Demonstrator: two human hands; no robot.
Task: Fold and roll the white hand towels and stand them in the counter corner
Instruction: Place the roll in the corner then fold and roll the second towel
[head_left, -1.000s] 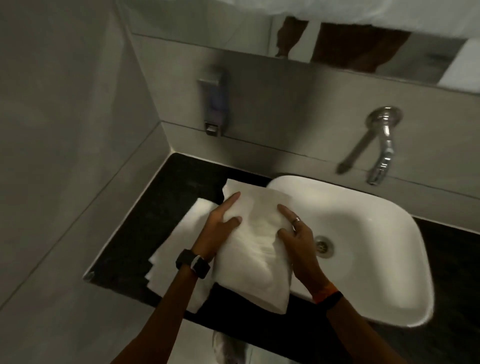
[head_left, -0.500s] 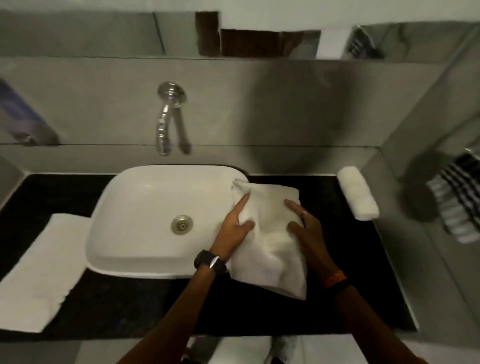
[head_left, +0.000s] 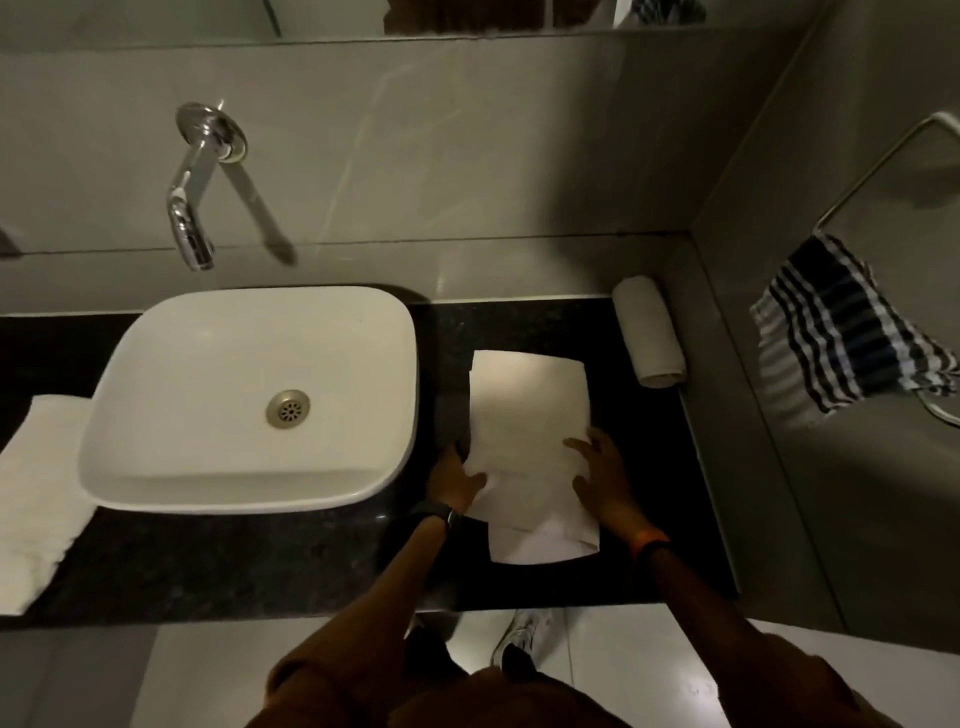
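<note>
Head view, Ana: the folded towel (head_left: 530, 410) lies flat on the table (head_left: 260, 561), right of the sink (head_left: 249, 395).

Ben: Both grips?

Ana: The left hand (head_left: 454, 480) and right hand (head_left: 597, 475) pinch its near corners. I'd square the edges, then roll tightly away toward the rolled towel (head_left: 649, 330) in the corner.

Ben: Changed?

Ana: Half a second ago it was held bunched at the sink's rim; now it's spread.

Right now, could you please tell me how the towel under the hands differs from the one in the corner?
The flat towel lies spread on the counter under both hands; the rolled towel is a tight cylinder against the side wall, untouched. The flat towel looks wider. Both are white.
</note>
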